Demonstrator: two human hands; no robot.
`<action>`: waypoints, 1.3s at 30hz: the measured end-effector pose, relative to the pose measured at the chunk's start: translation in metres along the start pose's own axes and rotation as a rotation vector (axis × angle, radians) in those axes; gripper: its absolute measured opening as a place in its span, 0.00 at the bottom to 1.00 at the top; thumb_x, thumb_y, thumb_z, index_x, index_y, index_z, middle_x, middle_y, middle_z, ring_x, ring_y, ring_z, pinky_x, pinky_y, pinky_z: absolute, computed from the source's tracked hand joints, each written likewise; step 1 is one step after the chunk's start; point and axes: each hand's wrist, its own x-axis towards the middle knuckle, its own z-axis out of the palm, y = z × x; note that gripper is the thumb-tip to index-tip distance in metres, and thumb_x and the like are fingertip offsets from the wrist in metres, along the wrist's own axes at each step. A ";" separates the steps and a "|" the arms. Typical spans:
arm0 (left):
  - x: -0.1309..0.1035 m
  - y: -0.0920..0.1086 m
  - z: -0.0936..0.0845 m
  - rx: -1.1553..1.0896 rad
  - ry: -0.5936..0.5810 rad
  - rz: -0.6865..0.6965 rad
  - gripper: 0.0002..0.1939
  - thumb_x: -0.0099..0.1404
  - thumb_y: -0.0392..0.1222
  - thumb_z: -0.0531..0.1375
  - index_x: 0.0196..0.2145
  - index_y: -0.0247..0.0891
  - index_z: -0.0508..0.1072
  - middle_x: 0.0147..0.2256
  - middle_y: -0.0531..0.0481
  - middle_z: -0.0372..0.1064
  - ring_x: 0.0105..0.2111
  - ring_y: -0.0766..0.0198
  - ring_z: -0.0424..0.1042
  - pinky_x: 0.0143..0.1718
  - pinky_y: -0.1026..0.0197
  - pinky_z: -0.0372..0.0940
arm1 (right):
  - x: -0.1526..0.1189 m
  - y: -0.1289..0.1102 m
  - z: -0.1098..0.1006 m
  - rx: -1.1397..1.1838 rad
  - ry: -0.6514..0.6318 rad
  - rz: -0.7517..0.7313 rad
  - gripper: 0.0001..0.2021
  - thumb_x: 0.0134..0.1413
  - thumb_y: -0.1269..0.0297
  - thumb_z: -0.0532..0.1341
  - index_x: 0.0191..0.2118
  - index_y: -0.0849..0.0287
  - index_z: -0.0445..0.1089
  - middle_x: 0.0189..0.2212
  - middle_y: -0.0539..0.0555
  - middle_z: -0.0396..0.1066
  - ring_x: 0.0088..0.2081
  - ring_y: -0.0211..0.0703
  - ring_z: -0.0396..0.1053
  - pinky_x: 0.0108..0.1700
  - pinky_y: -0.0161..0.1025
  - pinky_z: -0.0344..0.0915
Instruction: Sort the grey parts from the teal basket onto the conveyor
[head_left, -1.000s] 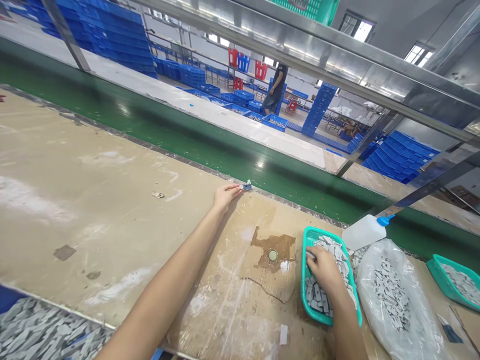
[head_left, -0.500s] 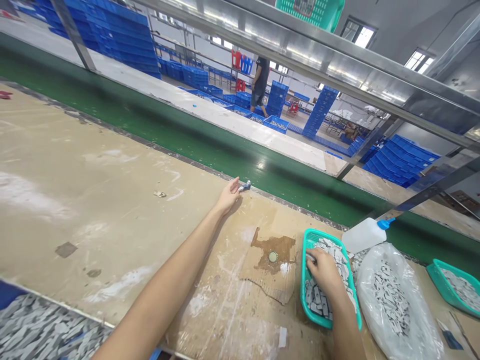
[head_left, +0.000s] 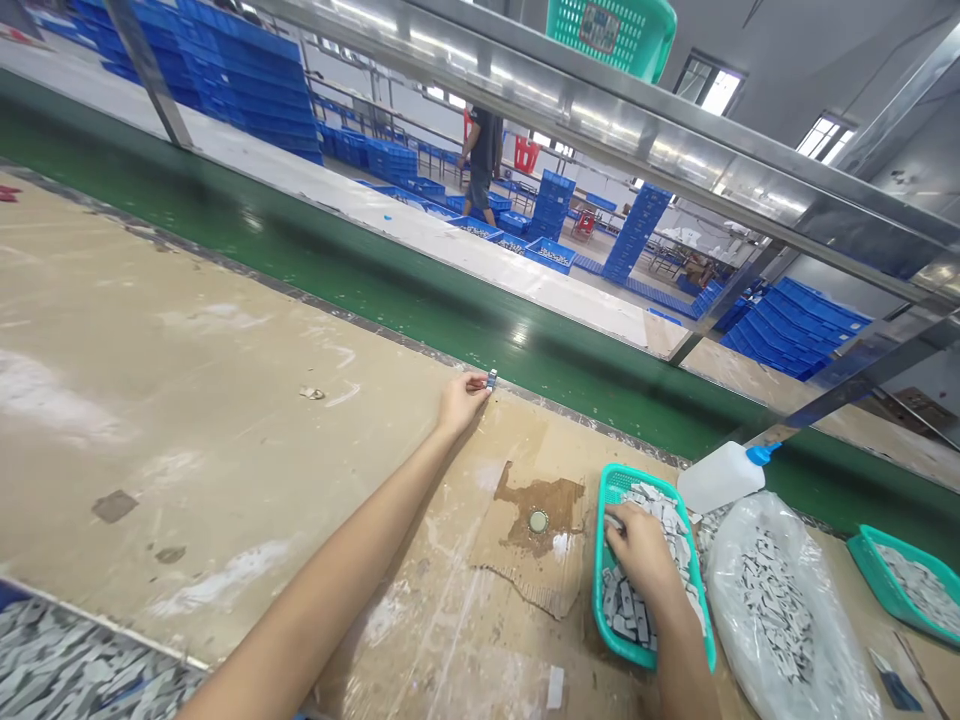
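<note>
From the head view, the left hand [head_left: 461, 400] is stretched far forward across the bench [head_left: 187, 400], its fingertips pinched narrow on a small grey-and-blue part [head_left: 492, 379] right at the bench's far edge, just beside the green conveyor belt [head_left: 420, 300]; the part seems held there because that edge is where bench meets belt. The right hand [head_left: 637, 545] lies in a teal basket [head_left: 604, 590] of small grey pieces [head_left: 626, 610], fingers curled down among them, though whether it has closed on one I cannot tell. The basket sits near the body on the right, within easy reach. Just left of it is a torn sheet of cardboard [head_left: 525, 560] with a small round disc [head_left: 538, 521] on a stained patch. Behind the basket a white squeeze bottle [head_left: 716, 478] with a blue nozzle lies on its side, and a clear plastic bag [head_left: 780, 600] of more grey pieces rests to the right, with a second teal basket [head_left: 904, 585] beyond it. Farther off, a person [head_left: 484, 150] stands among stacked blue crates [head_left: 255, 80]
</note>
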 end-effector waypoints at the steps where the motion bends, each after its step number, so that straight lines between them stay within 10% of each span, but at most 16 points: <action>1: -0.001 0.001 0.001 0.058 0.018 0.014 0.13 0.57 0.37 0.62 0.41 0.32 0.74 0.38 0.43 0.72 0.41 0.57 0.74 0.49 0.57 0.68 | 0.000 0.000 0.000 0.001 0.000 0.001 0.19 0.60 0.74 0.54 0.52 0.60 0.76 0.44 0.59 0.74 0.47 0.50 0.71 0.52 0.40 0.63; 8: -0.009 0.005 0.006 0.442 0.056 0.113 0.12 0.66 0.43 0.56 0.31 0.32 0.74 0.38 0.36 0.68 0.47 0.45 0.66 0.52 0.49 0.60 | 0.000 -0.002 -0.001 0.002 -0.010 0.012 0.18 0.61 0.73 0.54 0.52 0.62 0.75 0.44 0.60 0.74 0.48 0.52 0.70 0.52 0.41 0.63; 19: -0.014 0.013 0.009 0.844 -0.043 0.144 0.25 0.70 0.44 0.54 0.63 0.43 0.68 0.51 0.34 0.64 0.53 0.41 0.61 0.53 0.46 0.57 | 0.001 0.000 0.002 0.014 -0.017 0.020 0.19 0.60 0.74 0.54 0.52 0.60 0.76 0.43 0.58 0.73 0.46 0.50 0.71 0.49 0.39 0.63; 32: 0.001 0.014 0.022 0.951 0.056 0.105 0.35 0.70 0.43 0.53 0.71 0.32 0.49 0.64 0.28 0.51 0.65 0.42 0.52 0.64 0.44 0.47 | 0.002 0.005 0.006 0.011 -0.021 0.008 0.21 0.59 0.72 0.52 0.52 0.59 0.76 0.43 0.59 0.73 0.46 0.50 0.71 0.51 0.40 0.65; 39: -0.002 0.014 0.016 0.906 0.093 0.080 0.25 0.72 0.46 0.50 0.56 0.24 0.72 0.62 0.26 0.54 0.65 0.42 0.53 0.67 0.45 0.47 | 0.003 0.007 0.008 0.012 -0.037 0.017 0.21 0.59 0.71 0.51 0.53 0.61 0.75 0.44 0.60 0.73 0.46 0.51 0.72 0.50 0.41 0.65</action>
